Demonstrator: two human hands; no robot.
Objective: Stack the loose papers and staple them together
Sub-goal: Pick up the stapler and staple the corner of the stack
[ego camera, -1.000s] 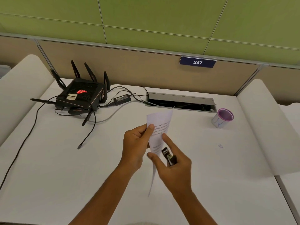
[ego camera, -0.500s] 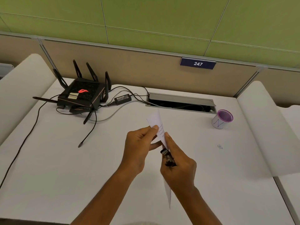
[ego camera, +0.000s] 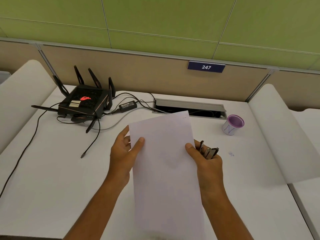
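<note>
The papers (ego camera: 166,170) are being held flat and face-on above the white desk (ego camera: 52,179), with the blank side showing; how many sheets are in the stack cannot be told. The left hand (ego camera: 123,153) is gripping the left edge, with its thumb (ego camera: 138,144) lying on the near face and the remaining fingers curling behind the sheet. The right hand (ego camera: 206,161) is gripping the right edge, with its thumb pressing on the near face, and the same hand is also closing around a small dark stapler (ego camera: 208,150) that is sticking out just beyond the paper's right edge. Farther back on the right, a purple-rimmed cup (ego camera: 232,125) is standing upright on the desk, well apart from the hands. Behind the papers, an open cable tray (ego camera: 189,107) is sitting recessed in the desk surface. At the far left, a black router (ego camera: 84,103) with raised antennas is resting on the desk, with a power adapter (ego camera: 127,105) lying just beside it and cables trailing outward. On the partition behind, a blue plate (ego camera: 206,67) is reading 247.
</note>
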